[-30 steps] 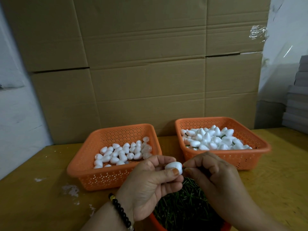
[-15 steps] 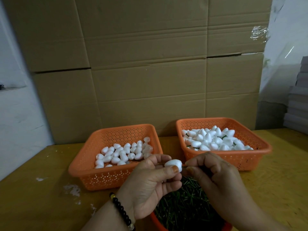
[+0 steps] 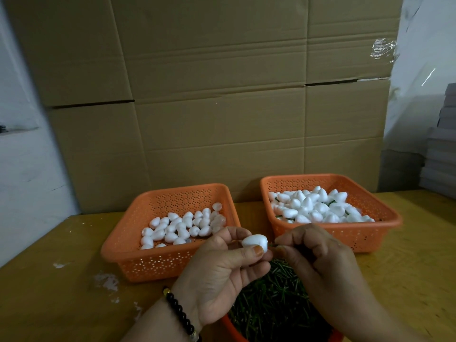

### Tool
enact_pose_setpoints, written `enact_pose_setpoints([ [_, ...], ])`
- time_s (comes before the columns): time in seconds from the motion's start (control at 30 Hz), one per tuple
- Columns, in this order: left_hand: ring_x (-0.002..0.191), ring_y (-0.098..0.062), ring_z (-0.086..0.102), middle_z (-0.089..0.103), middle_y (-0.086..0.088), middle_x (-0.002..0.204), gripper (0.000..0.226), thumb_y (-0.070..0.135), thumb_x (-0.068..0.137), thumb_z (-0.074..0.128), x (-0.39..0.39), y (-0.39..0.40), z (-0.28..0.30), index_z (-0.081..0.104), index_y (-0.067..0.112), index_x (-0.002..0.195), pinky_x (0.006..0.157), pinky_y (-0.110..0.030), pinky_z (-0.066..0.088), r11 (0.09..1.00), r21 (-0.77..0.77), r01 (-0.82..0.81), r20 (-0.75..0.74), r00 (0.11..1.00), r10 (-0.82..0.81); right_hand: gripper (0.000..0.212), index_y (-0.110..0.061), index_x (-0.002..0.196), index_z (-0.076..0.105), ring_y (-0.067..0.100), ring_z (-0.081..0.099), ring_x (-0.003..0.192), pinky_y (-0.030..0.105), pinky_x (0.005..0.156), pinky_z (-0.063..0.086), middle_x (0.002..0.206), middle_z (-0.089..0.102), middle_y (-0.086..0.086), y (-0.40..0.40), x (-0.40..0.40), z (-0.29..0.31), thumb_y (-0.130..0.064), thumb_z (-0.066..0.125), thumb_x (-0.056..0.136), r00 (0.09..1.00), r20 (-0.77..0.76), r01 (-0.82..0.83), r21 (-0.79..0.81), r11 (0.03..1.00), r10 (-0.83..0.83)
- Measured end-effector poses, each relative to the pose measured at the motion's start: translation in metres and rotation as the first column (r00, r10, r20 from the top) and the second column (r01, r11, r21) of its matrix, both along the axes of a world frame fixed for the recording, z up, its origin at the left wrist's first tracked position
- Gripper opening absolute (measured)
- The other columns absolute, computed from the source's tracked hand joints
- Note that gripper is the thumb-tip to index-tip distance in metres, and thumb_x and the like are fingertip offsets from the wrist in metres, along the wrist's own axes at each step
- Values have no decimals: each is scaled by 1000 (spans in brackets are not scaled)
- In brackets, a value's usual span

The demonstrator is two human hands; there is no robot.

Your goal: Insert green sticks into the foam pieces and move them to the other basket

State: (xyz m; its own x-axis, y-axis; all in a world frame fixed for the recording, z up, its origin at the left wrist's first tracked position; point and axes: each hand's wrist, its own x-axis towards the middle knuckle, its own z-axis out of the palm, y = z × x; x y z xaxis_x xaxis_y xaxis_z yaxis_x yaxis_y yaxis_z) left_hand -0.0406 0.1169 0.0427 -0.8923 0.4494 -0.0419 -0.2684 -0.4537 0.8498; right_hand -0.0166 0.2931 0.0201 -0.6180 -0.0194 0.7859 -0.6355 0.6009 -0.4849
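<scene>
So I'm holding one foam piece (image 3: 255, 241) in my left hand (image 3: 222, 275), pinched between thumb and fingertips, blunt end pointing toward 3 o'clock, and my right hand (image 3: 318, 257) is pinching a green stick (image 3: 271, 245) right at that end. Compared with a second ago, my right fingers are sitting a touch further from the foam, so a short bit of green is now showing in the gap where before they were pretty much butted up against it. The foam itself is barely moving, just hovering over the bowl of sticks (image 3: 271, 299) down at 6 o'clock. Honestly I can't tell from here how deep the stick is sitting, or whether the tip is in at all, since the thing is tiny and half hidden by my fingers. My read is that I'm still working on the push-in part, probably re-gripping to shove it further. Once it's seated, this one is going over to the right basket (image 3: 357, 239) at about 1 o'clock, which is already piled with foam that has green bits poking out. The left basket (image 3: 148, 262) at 11 o'clock is holding the plain ones, still a fair number, so I'm guessing plenty of rounds are left. Biggest worry is the stick bending or going in crooked.
</scene>
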Motion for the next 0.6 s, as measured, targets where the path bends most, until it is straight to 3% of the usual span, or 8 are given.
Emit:
enact_pose_setpoints([
  [0.6, 70, -26, 69, 69, -21, 84, 42, -10, 64, 68, 5, 6, 0, 55, 1, 102, 55, -29, 57, 1000, 23, -5, -7, 1000, 5, 14, -29, 84, 67, -1, 62, 78, 8, 68, 44, 82, 64, -16, 0, 0, 0, -16, 68, 79, 1000, 1, -19, 11, 1000, 19],
])
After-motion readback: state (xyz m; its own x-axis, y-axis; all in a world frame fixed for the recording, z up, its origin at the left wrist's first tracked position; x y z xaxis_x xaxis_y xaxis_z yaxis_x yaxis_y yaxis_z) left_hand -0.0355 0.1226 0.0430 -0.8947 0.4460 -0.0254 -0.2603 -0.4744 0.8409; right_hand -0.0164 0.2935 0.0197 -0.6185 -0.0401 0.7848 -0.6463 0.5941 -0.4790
